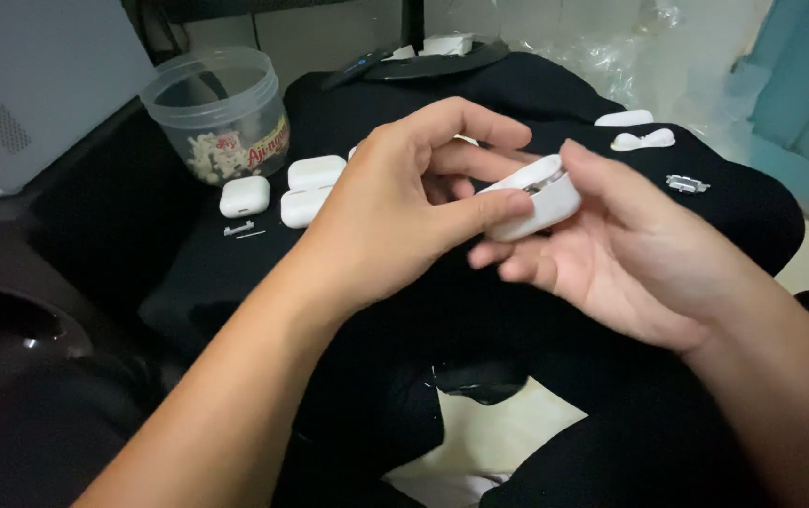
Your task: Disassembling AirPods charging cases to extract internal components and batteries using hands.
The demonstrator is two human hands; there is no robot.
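Black cloth (555, 103) covers the counter in front of you, rumpled and dark enough that the small white parts on it stand out sharply. At the far left of the cloth sits a clear plastic jar (219, 113) with no lid, holding a heap of small white pieces at its bottom. Just beside it lie three closed white cases (303, 191) in a loose cluster, and near them two thin metal pieces (241, 230). On the far right of the cloth you have another white shell part (643, 140) and a small silvery metal part (686, 182), well apart from the jar. Crinkled clear plastic wrap (611, 52) lies behind the cloth, a grey panel (38, 85) fills the upper left corner, and pale floor shows below your arms. Between your hands you hold a small white case (541, 199), rounded and glossy, raised above the cloth at mid-frame; a bit of metal shows at its upper edge. Your left hand (395, 207) pinches it with thumb and fingers from the left, while your right hand (630, 245) cradles it from beneath with the fingers closed over its top.
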